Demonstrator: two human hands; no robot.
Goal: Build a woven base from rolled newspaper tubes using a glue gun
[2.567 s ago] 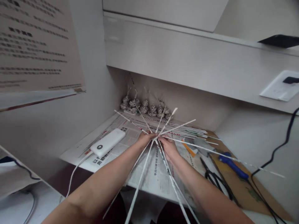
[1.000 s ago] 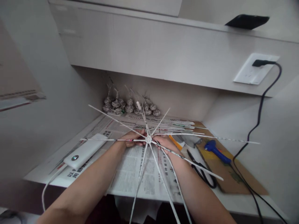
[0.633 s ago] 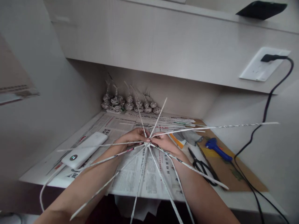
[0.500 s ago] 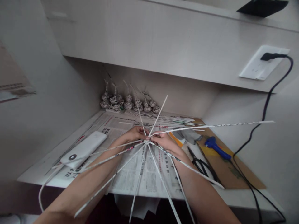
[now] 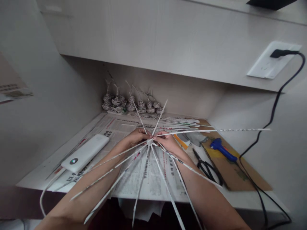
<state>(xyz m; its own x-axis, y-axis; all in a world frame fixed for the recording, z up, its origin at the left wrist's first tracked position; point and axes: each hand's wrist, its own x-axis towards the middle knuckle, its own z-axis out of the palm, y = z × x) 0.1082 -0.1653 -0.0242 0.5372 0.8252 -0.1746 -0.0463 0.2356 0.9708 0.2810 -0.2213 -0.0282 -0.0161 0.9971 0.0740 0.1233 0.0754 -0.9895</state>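
Note:
Both hands meet at a small woven hub [image 5: 150, 141] from which several rolled newspaper strips fan out like spokes. My left hand [image 5: 138, 136] pinches the hub's far left side, its fingers closed near the base of a spoke. On the other side, my right hand [image 5: 165, 140] is closed with thumb and fingertips on a long paper strip [image 5: 206, 130] that reaches out to the right. Other spokes come toward me and pass over both forearms. The fingertips partly hide the weave at the hub.
Several woven paper gourds [image 5: 117, 103] line the back wall. Loose paper strips [image 5: 177, 121] lie before them. A white power bank [image 5: 86, 151] with a cable rests on the left. To the right are black scissors [image 5: 206, 167], a blue glue gun [image 5: 223, 150] and cardboard [image 5: 247, 175].
The spoked piece has turned slightly in my hands, its left spokes shifting toward me. The long strip on the right has swung a little lower. Both hands keep their pinch.

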